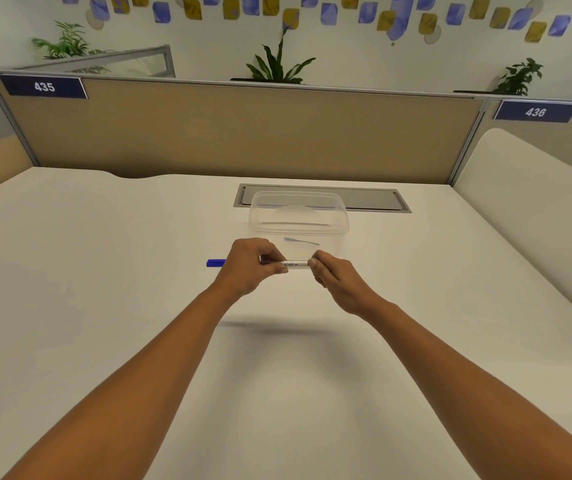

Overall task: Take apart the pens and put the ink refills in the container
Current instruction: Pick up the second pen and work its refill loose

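Observation:
I hold a white marker pen with a blue cap level above the white desk, just in front of a clear plastic container. My left hand grips the pen's barrel near the capped end; the blue cap sticks out to the left of my fingers. My right hand pinches the pen's other end with its fingertips. That end itself is hidden by my fingers. The container stands open, and I can make out nothing lying inside it.
A grey cable flap is set into the desk behind the container. A tan partition closes off the back, with plants above it. A rounded divider borders the right side.

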`<state>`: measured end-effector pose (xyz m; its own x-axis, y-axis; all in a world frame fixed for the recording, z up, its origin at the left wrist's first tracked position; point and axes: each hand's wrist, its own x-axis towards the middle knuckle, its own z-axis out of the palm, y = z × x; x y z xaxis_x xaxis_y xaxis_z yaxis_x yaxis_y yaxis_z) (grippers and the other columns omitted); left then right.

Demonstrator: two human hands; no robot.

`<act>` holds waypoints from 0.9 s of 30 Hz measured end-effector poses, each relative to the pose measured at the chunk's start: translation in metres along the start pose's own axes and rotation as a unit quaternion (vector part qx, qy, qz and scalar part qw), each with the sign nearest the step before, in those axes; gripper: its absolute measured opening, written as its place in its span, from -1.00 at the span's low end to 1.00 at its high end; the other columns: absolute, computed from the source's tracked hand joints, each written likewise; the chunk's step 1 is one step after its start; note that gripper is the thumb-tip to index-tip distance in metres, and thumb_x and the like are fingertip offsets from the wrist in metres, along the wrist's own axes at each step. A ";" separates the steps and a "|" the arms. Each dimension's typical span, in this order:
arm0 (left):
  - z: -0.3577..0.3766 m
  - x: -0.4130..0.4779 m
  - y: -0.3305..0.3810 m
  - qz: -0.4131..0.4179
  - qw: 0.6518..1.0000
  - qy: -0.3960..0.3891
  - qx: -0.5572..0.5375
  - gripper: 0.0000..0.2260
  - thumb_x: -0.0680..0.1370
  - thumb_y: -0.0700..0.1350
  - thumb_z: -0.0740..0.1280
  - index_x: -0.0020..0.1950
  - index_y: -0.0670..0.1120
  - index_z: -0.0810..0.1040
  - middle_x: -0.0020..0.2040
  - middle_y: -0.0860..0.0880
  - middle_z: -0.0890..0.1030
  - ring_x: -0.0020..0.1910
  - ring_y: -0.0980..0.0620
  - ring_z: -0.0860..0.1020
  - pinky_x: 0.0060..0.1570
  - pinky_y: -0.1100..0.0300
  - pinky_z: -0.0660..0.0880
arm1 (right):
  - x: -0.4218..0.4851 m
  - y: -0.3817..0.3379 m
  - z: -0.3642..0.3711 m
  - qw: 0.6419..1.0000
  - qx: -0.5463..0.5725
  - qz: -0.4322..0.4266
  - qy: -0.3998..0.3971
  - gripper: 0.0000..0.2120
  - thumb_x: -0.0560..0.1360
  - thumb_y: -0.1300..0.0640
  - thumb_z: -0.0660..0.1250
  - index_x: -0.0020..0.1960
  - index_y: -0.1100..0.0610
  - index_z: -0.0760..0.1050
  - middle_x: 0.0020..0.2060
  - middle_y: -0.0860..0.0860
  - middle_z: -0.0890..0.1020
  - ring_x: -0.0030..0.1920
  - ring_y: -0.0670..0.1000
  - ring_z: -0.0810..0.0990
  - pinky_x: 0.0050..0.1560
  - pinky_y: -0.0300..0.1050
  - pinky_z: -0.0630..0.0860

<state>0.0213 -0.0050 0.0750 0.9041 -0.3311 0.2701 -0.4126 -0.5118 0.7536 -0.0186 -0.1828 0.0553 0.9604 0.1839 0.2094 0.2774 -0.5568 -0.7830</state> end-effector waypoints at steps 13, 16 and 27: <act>0.011 -0.006 0.000 0.061 0.993 0.092 0.050 -0.88 0.29 -0.28 0.50 -0.22 -0.27 0.62 -0.25 -0.24 0.63 -0.27 -0.02 0.45 -0.30 0.36 0.34 | 0.003 -0.010 0.001 0.956 0.239 0.163 -0.055 -0.59 0.61 -0.01 0.01 -0.40 0.07 0.19 -0.53 -0.06 0.21 -0.53 -0.11 0.12 -0.53 -0.32 0.09; 0.013 -0.006 0.000 0.069 0.990 0.099 0.070 -0.88 0.29 -0.28 0.49 -0.24 -0.27 0.61 -0.25 -0.25 0.63 -0.26 -0.02 0.45 -0.30 0.33 0.32 | 0.006 -0.009 0.000 0.932 0.289 0.205 -0.074 -0.57 0.61 -0.02 0.00 -0.42 0.06 0.18 -0.60 -0.12 0.22 -0.54 -0.11 0.11 -0.56 -0.32 0.07; 0.012 -0.005 -0.004 0.026 0.997 0.063 0.026 -0.85 0.37 -0.23 0.45 -0.10 -0.24 0.63 -0.18 -0.25 0.64 -0.25 -0.01 0.47 -0.28 0.37 0.35 | 0.009 -0.012 0.014 0.988 0.090 0.093 0.081 -0.62 0.61 0.03 0.02 -0.33 0.13 0.31 -0.49 -0.01 0.37 -0.52 -0.14 0.29 -0.50 -0.38 0.25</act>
<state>0.0168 -0.0108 0.0631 0.8871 -0.2573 0.3833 -0.4610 -0.5386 0.7053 -0.0141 -0.1630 0.0578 0.9901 -0.0476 0.1322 0.1010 -0.4132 -0.9050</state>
